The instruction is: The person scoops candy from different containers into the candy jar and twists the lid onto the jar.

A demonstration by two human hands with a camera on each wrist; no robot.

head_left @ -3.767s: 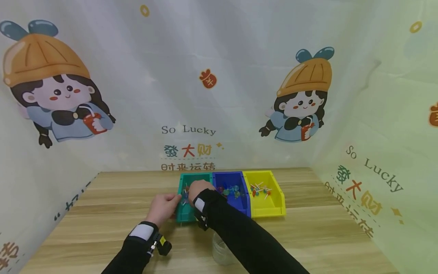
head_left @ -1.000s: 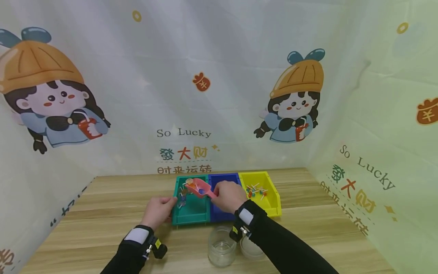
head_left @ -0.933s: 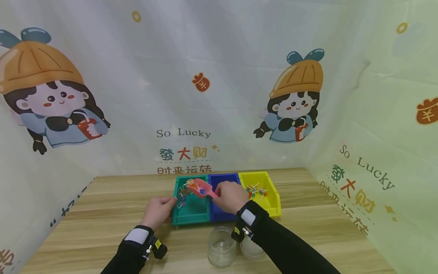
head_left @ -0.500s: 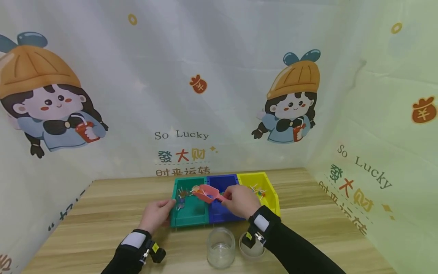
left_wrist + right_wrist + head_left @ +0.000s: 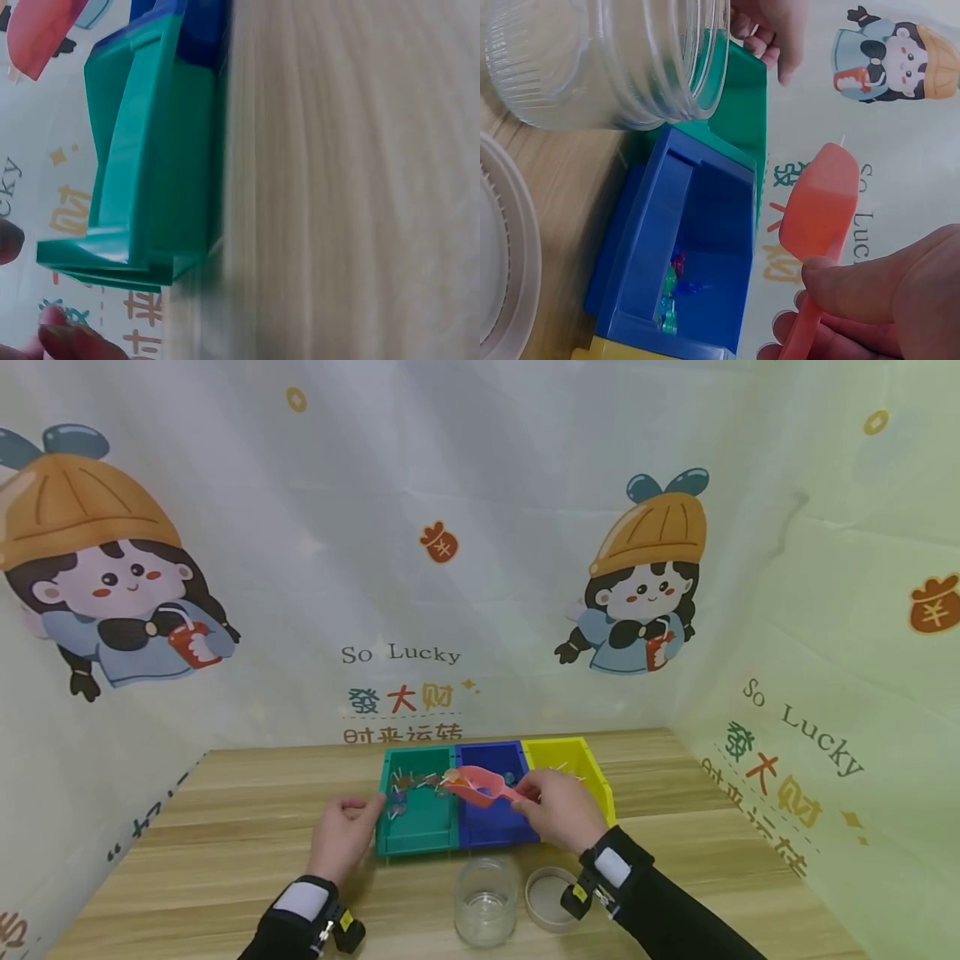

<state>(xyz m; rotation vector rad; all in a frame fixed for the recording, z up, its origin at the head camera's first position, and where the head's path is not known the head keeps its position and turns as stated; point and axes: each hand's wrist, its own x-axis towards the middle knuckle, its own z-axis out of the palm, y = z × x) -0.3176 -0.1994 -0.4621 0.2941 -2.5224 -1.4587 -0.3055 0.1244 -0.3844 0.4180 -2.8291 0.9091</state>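
Note:
My right hand (image 5: 564, 810) pinches the handle of a pink scoop (image 5: 474, 787), thumb on top in the right wrist view. The scoop is raised over the border of the green bin (image 5: 420, 843) and blue bin (image 5: 498, 835). It carries a few small coloured pieces, one orange-yellow at its tip, and a white stick pokes out. My left hand (image 5: 341, 839) is at the green bin's left rim; in the left wrist view its thumb and fingers (image 5: 82, 345) are spread apart, holding nothing. Brown and purple pieces with white sticks (image 5: 397, 802) lie in the green bin.
A yellow bin (image 5: 596, 777) with small stick-ended pieces adjoins the blue bin, which holds coloured translucent pieces (image 5: 669, 300). In front stand an open glass jar (image 5: 486, 906) and a round pale lid (image 5: 551, 902) on the wooden table (image 5: 187, 860). A printed curtain (image 5: 525, 527) hangs behind.
My right hand was down in the green bin, then lifted the loaded scoop and moved right with it toward the blue bin. The left hand stays near the green rim, its fingers now looser.

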